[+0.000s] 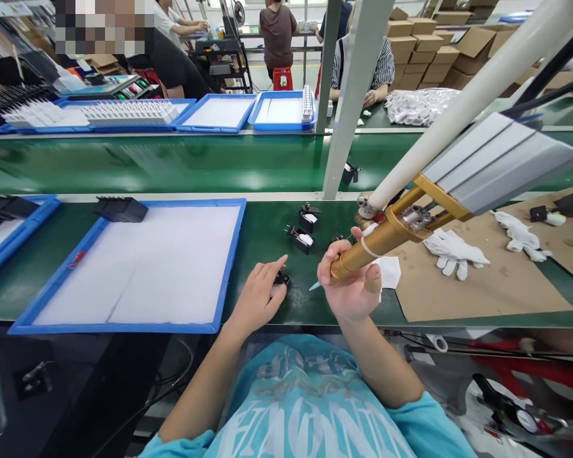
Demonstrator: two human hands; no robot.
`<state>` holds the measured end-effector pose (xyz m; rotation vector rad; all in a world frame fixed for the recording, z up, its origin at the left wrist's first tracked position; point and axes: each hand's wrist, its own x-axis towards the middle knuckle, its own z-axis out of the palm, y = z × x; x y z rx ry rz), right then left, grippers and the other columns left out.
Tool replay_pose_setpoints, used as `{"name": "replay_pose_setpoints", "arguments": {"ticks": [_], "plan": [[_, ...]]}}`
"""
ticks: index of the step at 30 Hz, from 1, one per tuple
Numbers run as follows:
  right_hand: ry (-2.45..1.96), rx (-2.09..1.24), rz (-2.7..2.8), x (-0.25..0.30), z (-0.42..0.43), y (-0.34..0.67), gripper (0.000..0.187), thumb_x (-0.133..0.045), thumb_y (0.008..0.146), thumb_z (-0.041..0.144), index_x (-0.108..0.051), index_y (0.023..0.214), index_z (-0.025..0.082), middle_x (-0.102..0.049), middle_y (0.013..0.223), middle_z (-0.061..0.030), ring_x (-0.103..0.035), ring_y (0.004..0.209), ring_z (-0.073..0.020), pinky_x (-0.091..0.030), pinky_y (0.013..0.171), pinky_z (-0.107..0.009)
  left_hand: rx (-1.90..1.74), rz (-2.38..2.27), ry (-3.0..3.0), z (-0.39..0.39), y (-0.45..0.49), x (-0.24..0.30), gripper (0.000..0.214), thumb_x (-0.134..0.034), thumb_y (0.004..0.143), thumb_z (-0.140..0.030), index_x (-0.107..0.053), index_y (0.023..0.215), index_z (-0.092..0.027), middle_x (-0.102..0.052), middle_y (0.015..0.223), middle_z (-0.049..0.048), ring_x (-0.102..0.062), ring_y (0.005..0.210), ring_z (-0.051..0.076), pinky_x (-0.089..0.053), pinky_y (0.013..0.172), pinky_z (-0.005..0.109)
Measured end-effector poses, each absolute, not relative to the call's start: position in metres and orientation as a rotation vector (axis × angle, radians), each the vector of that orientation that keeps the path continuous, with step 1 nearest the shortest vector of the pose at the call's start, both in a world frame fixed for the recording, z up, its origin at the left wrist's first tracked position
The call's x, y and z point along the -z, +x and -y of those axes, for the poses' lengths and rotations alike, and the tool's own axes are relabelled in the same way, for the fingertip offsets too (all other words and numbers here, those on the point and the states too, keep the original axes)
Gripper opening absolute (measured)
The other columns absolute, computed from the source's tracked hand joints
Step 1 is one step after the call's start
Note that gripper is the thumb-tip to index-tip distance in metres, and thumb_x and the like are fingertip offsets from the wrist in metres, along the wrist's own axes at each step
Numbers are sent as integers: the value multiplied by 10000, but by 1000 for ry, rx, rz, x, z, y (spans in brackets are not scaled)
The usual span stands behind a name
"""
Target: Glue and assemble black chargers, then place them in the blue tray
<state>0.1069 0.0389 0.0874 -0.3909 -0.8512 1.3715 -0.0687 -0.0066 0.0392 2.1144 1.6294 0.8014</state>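
My left hand (259,294) rests on the green bench with thumb and fingers around a small black plug adapter (282,278), which the fingers partly cover. My right hand (349,289) grips the lower end of a gold cylindrical dispensing tool (363,250). Its pale blue tapered nozzle (314,287) points down and left, just right of the adapter and apart from it. Two more black adapters with white parts inside, a nearer one (300,240) and a farther one (309,219), lie beyond my hands. Another dark piece is partly hidden behind my right fingers.
A blue-rimmed tray (242,254) with a white lining stands left, black housings (120,208) at its far corner. White gloves (456,252) lie on cardboard (420,299) at right. A slanted white pole (439,121) and an upright post (346,102) cross the view. Co-workers sit beyond.
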Motion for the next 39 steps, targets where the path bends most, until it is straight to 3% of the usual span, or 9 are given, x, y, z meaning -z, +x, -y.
{"name": "replay_pose_setpoints", "arguments": {"ticks": [2, 8, 16, 21, 24, 27, 31, 35, 39], "plan": [[-390, -1370, 851, -86, -39, 109, 384, -503, 818, 616, -502, 1065, 321, -605, 815, 27, -508, 431, -96, -383, 379, -244, -726, -1670, 2176, 11, -68, -43, 522, -424, 960, -235, -352, 1477, -223, -635, 1232, 74, -561, 1065, 231, -452, 972, 410], [-352, -1375, 843, -83, -41, 113, 374, -504, 837, 591, -518, 1092, 318, -608, 826, 20, -530, 445, -100, -383, 383, -243, -893, -1898, 2112, 16, -54, -28, 314, -470, 966, -303, -601, 1237, -214, -698, 1143, 68, -651, 999, 218, -508, 894, 346], [-350, -1382, 847, -83, -40, 117, 369, -512, 842, 579, -514, 1097, 312, -611, 831, 13, -535, 454, -103, -390, 393, -249, -1068, -2164, 1993, 12, -33, -10, 198, -481, 956, -273, -658, 1029, -219, -711, 1057, 53, -657, 966, 215, -506, 827, 325], [-336, -1379, 846, -83, -42, 119, 311, -525, 839, 568, -514, 987, 294, -604, 818, 21, -537, 454, -103, -390, 390, -244, -619, -2348, 2130, 15, -27, -12, 309, -470, 966, -335, -588, 1230, -228, -668, 1164, 75, -636, 963, 232, -482, 668, 305], [-324, -1385, 846, -81, -43, 121, 313, -517, 849, 557, -519, 1030, 302, -602, 825, 21, -538, 459, -104, -397, 397, -248, -332, -2355, 2104, 16, -27, -19, 351, -437, 972, -330, -547, 1280, -202, -660, 1088, 96, -632, 937, 243, -457, 583, 303], [-314, -1395, 839, -78, -43, 123, 329, -519, 852, 551, -522, 1075, 308, -607, 842, 15, -546, 476, -109, -396, 404, -249, -315, -2244, 2063, 12, -33, -23, 329, -422, 967, -303, -560, 1241, -185, -637, 1036, 110, -616, 953, 263, -461, 599, 311], [-309, -1391, 840, -77, -42, 126, 326, -519, 855, 540, -515, 1082, 305, -613, 850, 11, -549, 484, -111, -393, 409, -245, -789, -1974, 1645, 9, -46, -24, 312, -508, 926, -367, -532, 1201, -219, -619, 992, 80, -611, 904, 238, -480, 691, 314], [-318, -1382, 841, -76, -41, 128, 328, -513, 862, 539, -514, 1090, 303, -613, 859, 9, -552, 494, -111, -392, 414, -242, -1228, -1322, 811, 11, -48, -31, 391, -551, 884, -503, -481, 1171, -248, -593, 873, 32, -598, 709, 181, -472, 551, 265], [-329, -1368, 854, -77, -41, 130, 330, -517, 863, 536, -532, 1095, 303, -608, 863, 9, -554, 505, -110, -394, 417, -240, -1300, -821, 378, 15, -40, -44, 394, -640, 835, -450, -507, 1138, -237, -607, 863, 38, -569, 633, 140, -411, 448, 198]]}}
